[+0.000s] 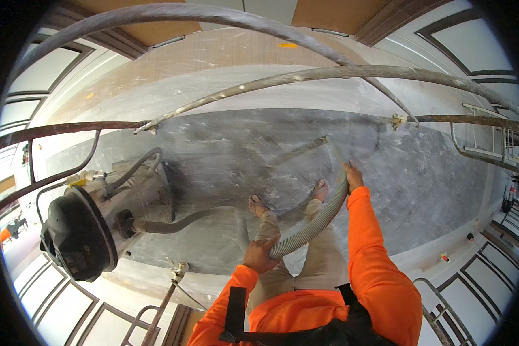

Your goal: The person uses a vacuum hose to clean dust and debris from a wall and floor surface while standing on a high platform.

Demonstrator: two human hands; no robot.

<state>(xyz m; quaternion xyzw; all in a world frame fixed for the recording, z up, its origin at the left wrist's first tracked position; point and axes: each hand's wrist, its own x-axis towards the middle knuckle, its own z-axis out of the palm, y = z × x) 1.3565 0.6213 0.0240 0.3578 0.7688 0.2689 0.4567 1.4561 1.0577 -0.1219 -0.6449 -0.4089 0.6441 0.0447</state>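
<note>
A ribbed grey vacuum hose (318,224) bends in front of my legs. My right hand (353,175) is closed round its far end. Past that hand a dusty pale nozzle piece (337,151) points down at the dusty grey platform (421,167), its tip on or just above it. Nearer my body, my left hand (260,257) wraps round the hose. From there the hose runs left to a drum-shaped vacuum cleaner (135,199) with a black lid (78,233). My sandalled feet stand on the platform between the cleaner and the nozzle.
Curved metal scaffold tubes (305,75) cross the far side. Rusty rails (69,126) stand at the left and more rails (473,119) at the right. A scaffold post with a clamp (179,270) rises at the near left edge. Panelled walls surround the platform.
</note>
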